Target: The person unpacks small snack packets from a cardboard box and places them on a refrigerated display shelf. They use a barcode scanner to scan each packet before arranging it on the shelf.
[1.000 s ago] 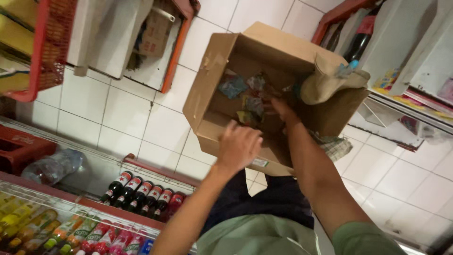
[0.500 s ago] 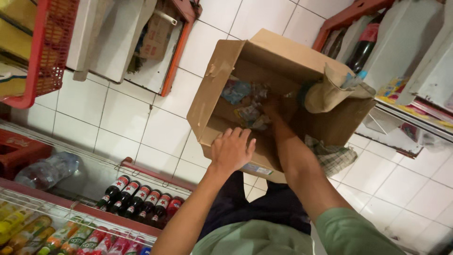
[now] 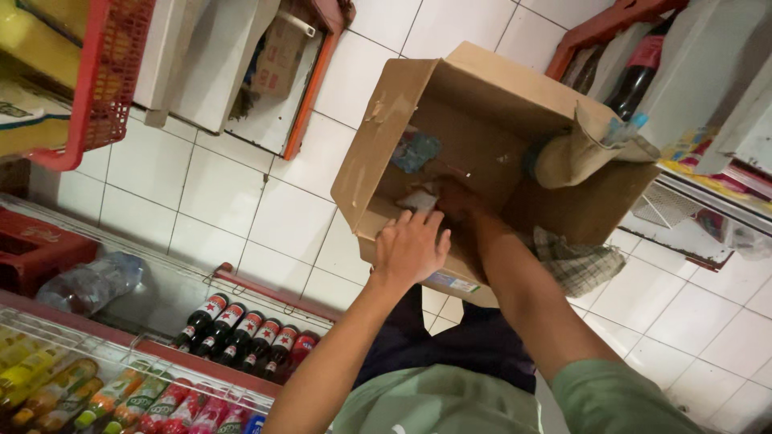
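Observation:
An open brown cardboard box [image 3: 386, 128] stands on the white tiled floor, one torn flap [image 3: 579, 149] folded inward. My left hand [image 3: 412, 247] is at the near wall, its fingers hooked over the rim beside a pale packet [image 3: 418, 200]. My right hand [image 3: 455, 198] reaches down inside the box to the bottom, in shadow; whether it holds anything is unclear. A bluish packet [image 3: 416, 150] lies deeper in the box.
A row of dark red-capped bottles [image 3: 241, 328] and coloured drink bottles [image 3: 96, 394] lie lower left. A red crate [image 3: 32, 249], a red basket [image 3: 104, 80], a white cabinet [image 3: 217, 64] and a checked cloth [image 3: 575, 261] surround the box.
My left hand has moved up onto the box's near rim. My right hand has gone deeper and leftward inside. Fewer packets show in the box.

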